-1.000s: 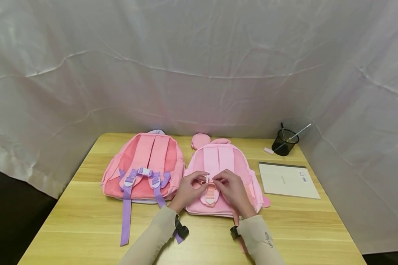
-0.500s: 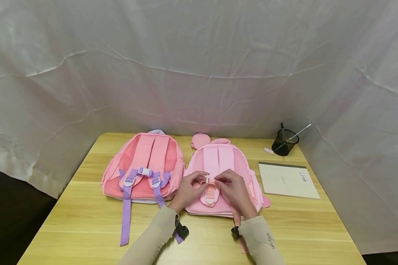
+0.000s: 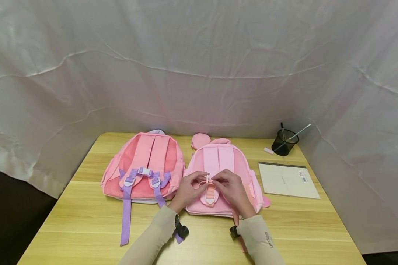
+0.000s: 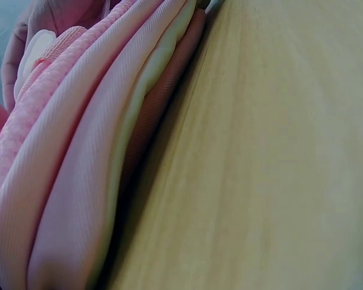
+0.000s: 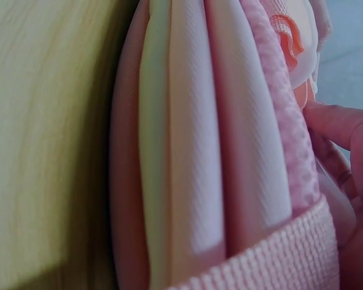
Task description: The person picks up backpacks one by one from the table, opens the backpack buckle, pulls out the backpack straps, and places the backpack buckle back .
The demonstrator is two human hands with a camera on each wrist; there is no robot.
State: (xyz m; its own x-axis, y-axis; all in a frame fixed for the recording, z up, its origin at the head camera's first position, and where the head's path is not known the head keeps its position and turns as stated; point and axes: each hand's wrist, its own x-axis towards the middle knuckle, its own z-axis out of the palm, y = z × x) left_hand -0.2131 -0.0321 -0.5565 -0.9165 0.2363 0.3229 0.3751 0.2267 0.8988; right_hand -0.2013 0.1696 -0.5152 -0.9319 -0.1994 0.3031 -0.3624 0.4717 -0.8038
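A light pink backpack [image 3: 242,162] lies with its strap side up in the head view, its base toward me. Over its lower middle, my left hand [image 3: 189,188] pinches a small white buckle [image 3: 208,179] on a peach strap. The right hand [image 3: 233,188] faces it, thumb and forefinger pinching the peach strap right at the buckle's other side. Just below the fingertips lies a peach strap loop with a white adjuster [image 3: 210,198]. Both wrist views show mostly the backpack's side [image 4: 78,157], and parts of the fingers [image 5: 336,124] are hidden behind it.
To the left lies a coral backpack [image 3: 142,154] with purple straps [image 3: 126,217] trailing forward and its buckle fastened. A notebook [image 3: 286,180], a pink eraser-like block [image 3: 268,151] and a black mesh pen cup [image 3: 285,141] are on the right. Grey curtain [image 3: 199,73] surrounds the table.
My right hand has shifted slightly left, its fingertips now closer to the left hand at the buckle. The left hand and both backpacks stay in place.
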